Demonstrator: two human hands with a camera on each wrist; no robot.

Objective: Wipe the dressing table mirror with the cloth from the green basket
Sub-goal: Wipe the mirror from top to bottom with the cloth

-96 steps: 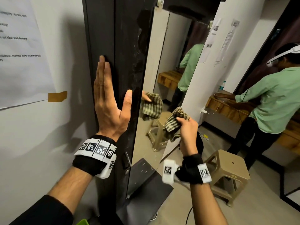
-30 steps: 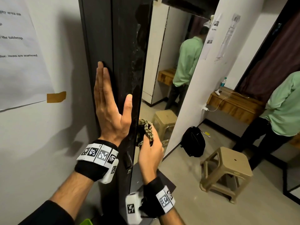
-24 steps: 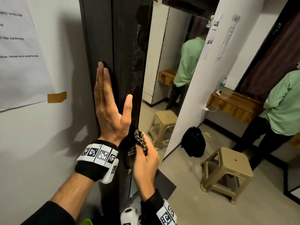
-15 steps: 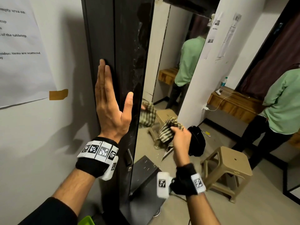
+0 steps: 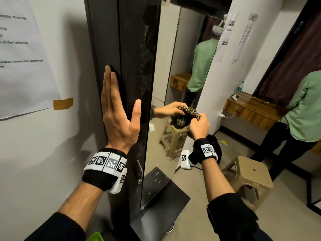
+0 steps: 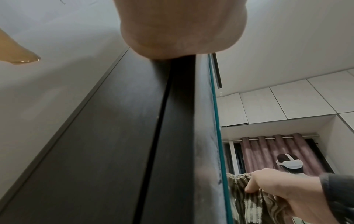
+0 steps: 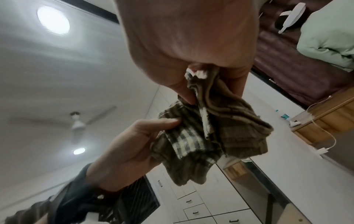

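Cloth [image 5: 194, 113] (bunched) now higher, seemingly against mirror [image 5: 166, 94].

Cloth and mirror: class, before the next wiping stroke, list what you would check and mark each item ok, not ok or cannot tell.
1. Right hand grips the cloth: ok.
2. Cloth pressed on the mirror glass: ok, it meets its reflection.
3. Left hand flat on the dark frame, steadying it: ok.
4. Cloth spread flat for wide contact: not ok, it is bunched.
5. Glass free of smears: cannot tell.
6. Stool away from the wiping arm: ok.
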